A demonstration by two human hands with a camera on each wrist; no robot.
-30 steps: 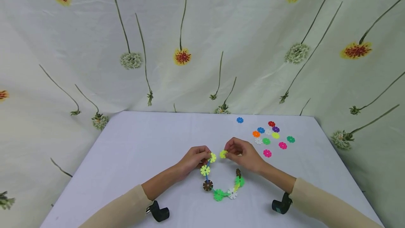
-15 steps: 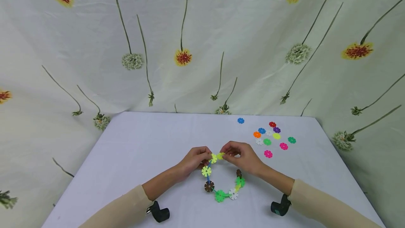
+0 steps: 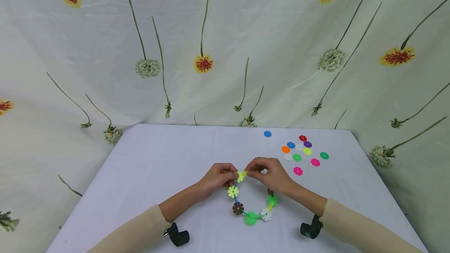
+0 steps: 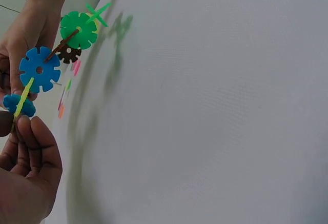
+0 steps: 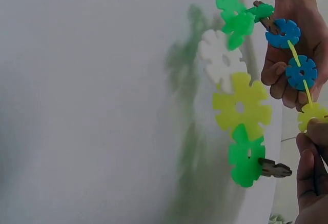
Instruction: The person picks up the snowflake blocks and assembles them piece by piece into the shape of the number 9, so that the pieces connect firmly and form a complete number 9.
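Observation:
A curved chain of notched plastic discs hangs between and below my two hands. My left hand (image 3: 216,179) pinches the light-yellow disc (image 3: 240,177) at the chain's upper left end. With thumb and fingertips my right hand (image 3: 270,173) grips another yellow disc (image 3: 245,173), which meets the first one; whether their slots interlock cannot be seen. Down the chain come a further yellow disc (image 3: 233,191), a brown disc (image 3: 238,208), a green disc (image 3: 251,218) and a white disc (image 3: 266,214). Blue discs (image 4: 40,70) link some of them. The free brown end (image 5: 275,168) lies below my right hand.
Loose discs lie on the white table (image 3: 168,147) at the back right, among them a blue disc (image 3: 267,134), an orange disc (image 3: 286,149) and a pink disc (image 3: 298,171). A flower-print cloth (image 3: 225,30) hangs behind the table. Black wrist devices (image 3: 178,236) sit at both cuffs.
My right hand has moved left and brought its yellow disc from apart to against the disc in my left hand. The chain has shifted slightly right.

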